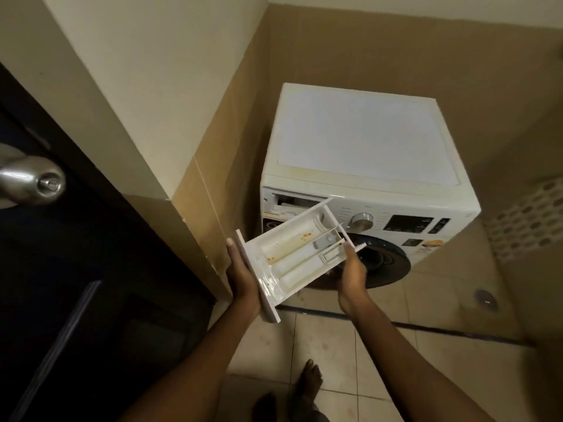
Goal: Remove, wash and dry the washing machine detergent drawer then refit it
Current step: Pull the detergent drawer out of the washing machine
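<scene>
The white detergent drawer is out of the washing machine and held in the air in front of it, tilted, with orange-brown stains in its compartments. My left hand grips its front panel at the lower left. My right hand holds the drawer's right side from below, thumb on the rim. The empty drawer slot shows at the top left of the machine's front, beside the dial.
A dark door with a metal knob stands at the left. A beige wall corner juts out beside the machine. Tiled floor with a floor drain lies at the right; my bare feet show at the bottom.
</scene>
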